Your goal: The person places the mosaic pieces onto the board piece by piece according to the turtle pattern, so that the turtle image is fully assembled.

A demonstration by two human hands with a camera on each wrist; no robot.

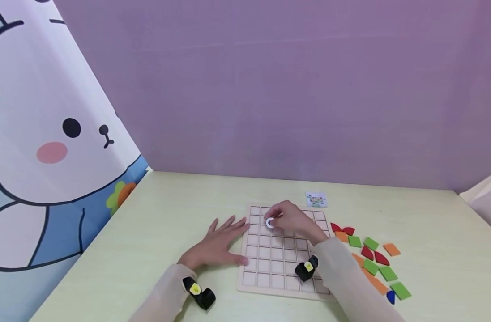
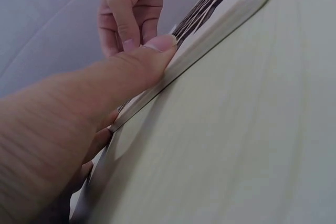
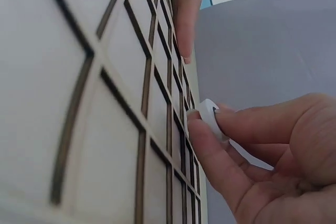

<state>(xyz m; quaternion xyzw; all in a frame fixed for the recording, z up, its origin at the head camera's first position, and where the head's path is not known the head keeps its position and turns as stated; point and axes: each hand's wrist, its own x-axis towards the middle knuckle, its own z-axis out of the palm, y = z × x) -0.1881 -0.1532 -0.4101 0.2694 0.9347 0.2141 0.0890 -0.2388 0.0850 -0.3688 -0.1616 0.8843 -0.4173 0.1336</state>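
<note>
A wooden grid board (image 1: 264,281) with square recesses lies on the table. Over its upper left part, my right hand (image 1: 291,219) pinches a small white round piece (image 1: 270,222) with a dark centre. The right wrist view shows this white piece (image 3: 209,119) between thumb and fingers, close to the grid. My left hand (image 1: 219,246) lies with spread fingers along the board's left edge. In the left wrist view its thumb (image 2: 126,72) rests on the board's rim. The right forearm covers part of the board's right side.
Right of the board lie several flat pieces: green parallelograms (image 1: 400,290), orange ones (image 1: 391,249), red rounded ones (image 1: 381,258) and a blue one (image 1: 391,297). Behind the board is a small printed card (image 1: 316,199). A purple backdrop (image 1: 293,98) borders the table's far edge.
</note>
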